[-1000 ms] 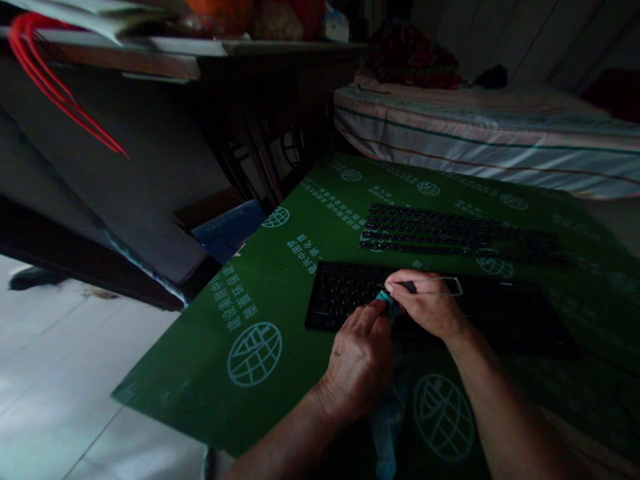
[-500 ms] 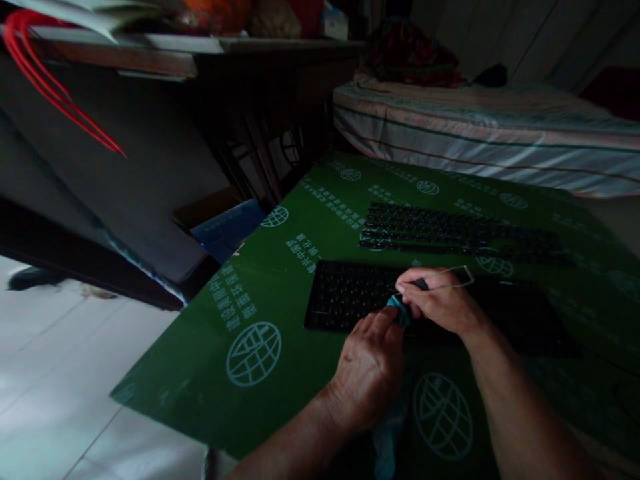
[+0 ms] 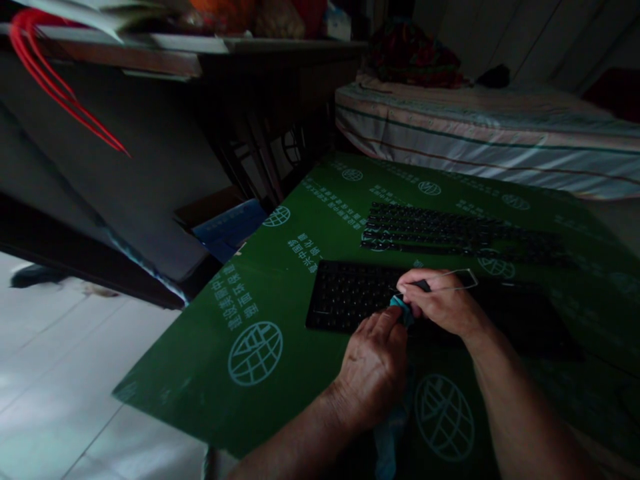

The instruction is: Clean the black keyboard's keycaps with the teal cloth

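A black keyboard (image 3: 345, 293) lies on the green board, its left part showing small raised spots where keycaps would sit. Over its middle, my right hand (image 3: 437, 300) pinches a wire keycap puller (image 3: 421, 285) by its dark handle. One wire loop sticks out to the right, and the other end points left toward the cloth. My left hand (image 3: 375, 360) is closed on a teal cloth (image 3: 400, 305), bunched at the fingertips right beside my right fingers. The cloth's tail hangs below the hand. Whether something small sits inside the cloth is hidden.
Rows of loose black keycaps (image 3: 430, 227) are laid out behind the keyboard on the green board (image 3: 185, 380). A bed (image 3: 475, 140) stands beyond it. At the left are a dark table (image 3: 165, 63) with hanging red cord (image 3: 75, 100) and a blue box (image 3: 230, 227).
The whole view has shifted slightly. Both hands stay together over the keyboard, and the cloth at the fingertips has changed shape a little.
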`<state>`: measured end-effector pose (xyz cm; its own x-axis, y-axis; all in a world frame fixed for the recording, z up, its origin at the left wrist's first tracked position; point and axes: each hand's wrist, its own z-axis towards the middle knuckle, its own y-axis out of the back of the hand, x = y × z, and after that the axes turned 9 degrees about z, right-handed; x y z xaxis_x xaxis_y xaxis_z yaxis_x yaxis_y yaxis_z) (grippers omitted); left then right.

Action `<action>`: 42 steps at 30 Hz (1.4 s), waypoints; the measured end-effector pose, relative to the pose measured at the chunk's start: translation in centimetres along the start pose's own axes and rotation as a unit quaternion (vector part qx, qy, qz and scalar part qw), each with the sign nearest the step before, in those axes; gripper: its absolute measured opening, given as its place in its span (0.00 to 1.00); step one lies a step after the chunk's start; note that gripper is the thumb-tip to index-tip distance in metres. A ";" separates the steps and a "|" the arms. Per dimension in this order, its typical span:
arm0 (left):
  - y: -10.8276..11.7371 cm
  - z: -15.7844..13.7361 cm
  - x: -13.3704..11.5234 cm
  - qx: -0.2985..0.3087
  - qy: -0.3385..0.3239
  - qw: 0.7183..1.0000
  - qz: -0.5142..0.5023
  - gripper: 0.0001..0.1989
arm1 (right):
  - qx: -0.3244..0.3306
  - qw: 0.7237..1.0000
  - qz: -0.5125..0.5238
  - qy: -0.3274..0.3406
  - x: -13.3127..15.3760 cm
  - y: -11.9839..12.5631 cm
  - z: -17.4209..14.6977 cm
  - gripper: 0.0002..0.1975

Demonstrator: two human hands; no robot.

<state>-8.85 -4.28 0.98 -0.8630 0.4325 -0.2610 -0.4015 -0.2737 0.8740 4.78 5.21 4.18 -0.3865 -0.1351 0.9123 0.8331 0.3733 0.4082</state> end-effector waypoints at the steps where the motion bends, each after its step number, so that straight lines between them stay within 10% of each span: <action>1: 0.0 0.0 0.0 -0.001 0.002 1.000 0.000 0.08 | -0.001 1.000 0.000 -0.001 -0.1 0.0 0.0 0.10; 42: 0.1 -0.5 0.3 -0.022 0.027 0.998 -0.050 0.07 | 0.041 0.998 0.044 -0.036 -0.2 -0.3 0.1 0.09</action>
<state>-9.32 -4.56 0.80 -0.8332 0.4129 -0.3679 -0.4979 -0.2706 0.8239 4.62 5.22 3.84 -0.3423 -0.0337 0.9390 0.8314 0.4547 0.3194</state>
